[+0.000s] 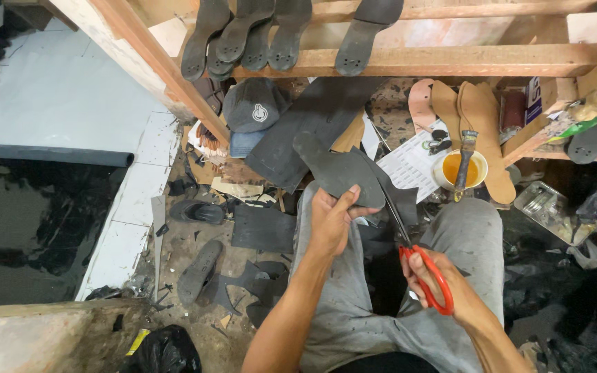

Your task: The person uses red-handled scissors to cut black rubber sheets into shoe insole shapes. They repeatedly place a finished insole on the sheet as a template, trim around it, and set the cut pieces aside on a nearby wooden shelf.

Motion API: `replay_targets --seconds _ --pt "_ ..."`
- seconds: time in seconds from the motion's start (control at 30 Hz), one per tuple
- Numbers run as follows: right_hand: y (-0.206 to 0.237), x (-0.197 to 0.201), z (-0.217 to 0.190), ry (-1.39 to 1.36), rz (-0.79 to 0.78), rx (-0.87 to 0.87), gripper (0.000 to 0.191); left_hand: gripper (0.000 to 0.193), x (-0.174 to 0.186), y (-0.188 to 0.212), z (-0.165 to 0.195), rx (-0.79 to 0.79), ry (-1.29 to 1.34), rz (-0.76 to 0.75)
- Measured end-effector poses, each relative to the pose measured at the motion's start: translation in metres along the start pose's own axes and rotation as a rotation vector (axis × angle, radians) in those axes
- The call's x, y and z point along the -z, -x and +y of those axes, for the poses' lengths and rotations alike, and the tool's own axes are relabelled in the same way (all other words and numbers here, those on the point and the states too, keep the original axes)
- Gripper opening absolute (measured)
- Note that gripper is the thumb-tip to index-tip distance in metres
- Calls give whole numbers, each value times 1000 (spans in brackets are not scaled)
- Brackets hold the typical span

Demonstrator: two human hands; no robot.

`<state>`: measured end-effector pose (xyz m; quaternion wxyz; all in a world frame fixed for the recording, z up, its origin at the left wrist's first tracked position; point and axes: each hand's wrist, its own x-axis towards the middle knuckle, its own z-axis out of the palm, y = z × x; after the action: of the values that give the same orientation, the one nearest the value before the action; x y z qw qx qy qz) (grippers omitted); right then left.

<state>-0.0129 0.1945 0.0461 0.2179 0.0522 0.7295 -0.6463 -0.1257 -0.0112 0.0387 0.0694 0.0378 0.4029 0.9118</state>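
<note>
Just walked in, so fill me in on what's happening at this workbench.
A seated person is cutting a dark rubber sole piece with red-handled scissors. The left hand holds the piece up by its lower end, while the right hand works the scissors, whose blades meet the piece's right edge. Dark offcuts lie on the floor by the person's left knee. Finished black soles rest on a wooden rail above, and a cup of yellow glue with a brush stands ahead.

- A wooden shelf rail (450, 61) runs across the top and carries a row of dark shoe soles (243, 38) hanging over its edge.
- The dirty floor (195, 331) below holds a dark sole (198, 271), black rubber offcuts (262, 228) (some jagged) and a black plastic bag (164, 350).
</note>
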Motion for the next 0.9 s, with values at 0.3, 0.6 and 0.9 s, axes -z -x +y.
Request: replay_targets --seconds 0.3,0.6,0.9 --pt "-28 -6 6 -65 65 54 63 28 -7 3 1 81 -45 -70" --pt "-21 -4 -1 -194 -125 43 73 34 0 -12 8 17 -74 36" --pt "-29 -15 -16 3 93 155 71 45 -7 -2 4 4 -162 -37"
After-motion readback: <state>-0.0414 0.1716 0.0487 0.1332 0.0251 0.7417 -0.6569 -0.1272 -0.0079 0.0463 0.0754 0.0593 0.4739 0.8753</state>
